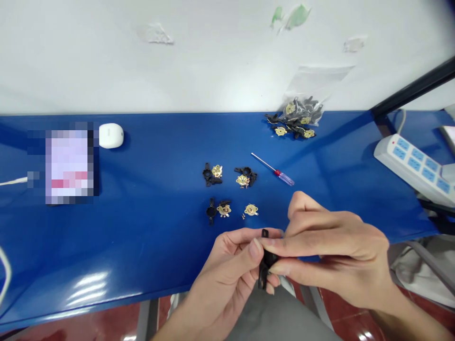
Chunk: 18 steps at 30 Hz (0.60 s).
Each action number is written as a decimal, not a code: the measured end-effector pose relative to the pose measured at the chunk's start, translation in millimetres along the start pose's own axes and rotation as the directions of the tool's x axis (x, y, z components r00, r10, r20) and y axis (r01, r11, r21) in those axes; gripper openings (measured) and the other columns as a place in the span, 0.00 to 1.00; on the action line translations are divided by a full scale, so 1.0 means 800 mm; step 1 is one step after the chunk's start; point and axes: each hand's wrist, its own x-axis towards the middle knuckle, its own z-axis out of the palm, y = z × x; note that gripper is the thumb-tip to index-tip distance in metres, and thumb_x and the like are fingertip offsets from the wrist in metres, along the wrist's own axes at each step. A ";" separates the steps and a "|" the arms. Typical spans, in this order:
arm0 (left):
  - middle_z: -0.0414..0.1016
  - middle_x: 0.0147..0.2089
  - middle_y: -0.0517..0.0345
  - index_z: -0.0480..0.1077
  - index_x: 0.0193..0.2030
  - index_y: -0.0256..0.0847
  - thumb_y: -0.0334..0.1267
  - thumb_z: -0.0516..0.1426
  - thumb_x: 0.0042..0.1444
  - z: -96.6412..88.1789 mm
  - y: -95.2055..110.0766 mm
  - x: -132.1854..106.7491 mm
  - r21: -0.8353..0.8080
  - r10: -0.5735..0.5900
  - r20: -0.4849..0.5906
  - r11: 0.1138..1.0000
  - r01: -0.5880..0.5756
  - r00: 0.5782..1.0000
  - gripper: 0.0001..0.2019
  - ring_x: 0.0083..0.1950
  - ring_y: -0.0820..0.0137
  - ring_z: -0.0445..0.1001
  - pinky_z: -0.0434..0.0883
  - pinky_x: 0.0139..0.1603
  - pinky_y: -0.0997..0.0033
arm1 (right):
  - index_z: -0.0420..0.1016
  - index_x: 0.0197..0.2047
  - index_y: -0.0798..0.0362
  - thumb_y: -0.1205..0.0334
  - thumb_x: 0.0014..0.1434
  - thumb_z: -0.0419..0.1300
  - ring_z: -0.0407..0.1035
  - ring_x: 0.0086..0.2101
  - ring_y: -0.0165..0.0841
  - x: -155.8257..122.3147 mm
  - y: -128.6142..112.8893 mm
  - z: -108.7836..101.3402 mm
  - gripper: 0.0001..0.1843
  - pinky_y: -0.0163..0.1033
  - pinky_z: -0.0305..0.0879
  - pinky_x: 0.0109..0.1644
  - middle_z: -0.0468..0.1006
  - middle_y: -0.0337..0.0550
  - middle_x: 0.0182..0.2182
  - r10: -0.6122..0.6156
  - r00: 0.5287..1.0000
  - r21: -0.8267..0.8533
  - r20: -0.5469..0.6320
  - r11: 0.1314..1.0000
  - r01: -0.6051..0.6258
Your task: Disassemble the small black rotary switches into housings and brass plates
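Between my two hands, just over the table's front edge, is a small black plastic bracket [263, 274], held roughly upright with a slotted tab at its top. My left hand [232, 265] is closed on it, thumb on the near face and fingers behind. The thumb and forefinger of my right hand [330, 251] pinch the bracket's right side. Fingers cover much of its middle. Beyond my hands lies a brass disc [250, 210] with tiny screws [243, 216] beside it. Three small groups of black brackets [211, 211] and brass discs [217, 171] lie around it.
A screwdriver [283, 177] with a clear and red handle lies right of the parts. A plastic bag [305, 106] and more black and brass parts sit by the wall. A white case [111, 136] is left; a power strip [408, 166] stands right.
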 end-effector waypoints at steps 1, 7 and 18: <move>0.89 0.41 0.58 0.85 0.42 0.38 0.46 0.86 0.45 0.000 0.000 -0.001 -0.010 -0.011 0.004 1.000 0.011 1.000 0.24 0.29 0.74 0.85 0.84 0.32 0.76 | 0.85 0.69 0.42 0.73 0.70 0.75 0.77 0.27 0.30 0.000 -0.001 -0.001 0.29 0.50 0.67 0.39 0.93 0.32 0.35 0.002 1.000 -0.001 0.006 1.000 -0.002; 0.89 0.37 0.61 0.88 0.41 0.37 0.43 0.84 0.52 0.004 0.005 -0.006 -0.091 -0.077 0.102 0.992 0.087 0.992 0.17 0.28 0.76 0.87 0.85 0.32 0.81 | 0.90 0.54 0.53 0.69 0.70 0.77 0.74 0.27 0.27 0.000 -0.004 -0.004 0.11 0.49 0.65 0.37 0.89 0.33 0.31 0.005 1.000 0.002 0.024 1.000 -0.005; 0.87 0.36 0.57 0.88 0.41 0.35 0.45 0.84 0.53 0.007 0.006 -0.015 -0.022 -0.066 0.067 0.997 0.068 0.996 0.18 0.30 0.76 0.84 0.81 0.33 0.83 | 0.88 0.53 0.60 0.70 0.74 0.72 0.69 0.29 0.28 0.011 -0.007 -0.010 0.07 0.45 0.68 0.38 0.84 0.37 0.30 -0.101 0.988 -0.088 0.113 0.990 0.111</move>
